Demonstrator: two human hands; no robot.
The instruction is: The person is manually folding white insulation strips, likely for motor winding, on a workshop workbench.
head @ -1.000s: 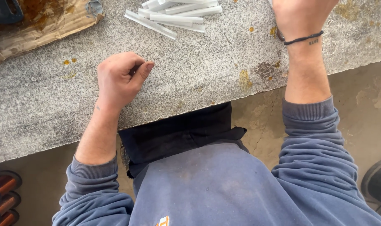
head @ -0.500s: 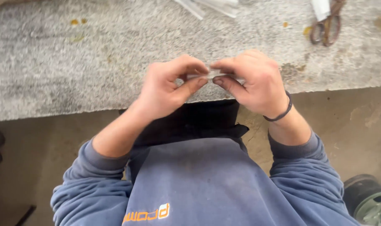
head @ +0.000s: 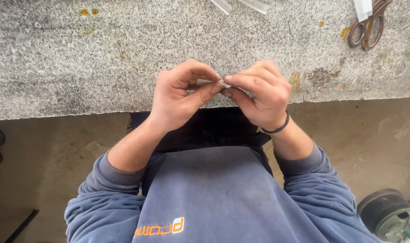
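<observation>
Fingertips (head: pixel 214 87) of both hands meet on a small pale strip (head: pixel 206 83), pinched between thumb and forefinger on each side. Left hand (head: pixel 180 96) curls around one end; right hand (head: pixel 259 92) closes on the other, so the piece stays steady and close to the eyes. Both hands hover just above the near edge of the grey stone slab (head: pixel 79 67), not resting on it. Scissors (head: pixel 367 27) lie well apart at the far right of the slab, near more pale strips (head: pixel 241 4) at the far edge.
</observation>
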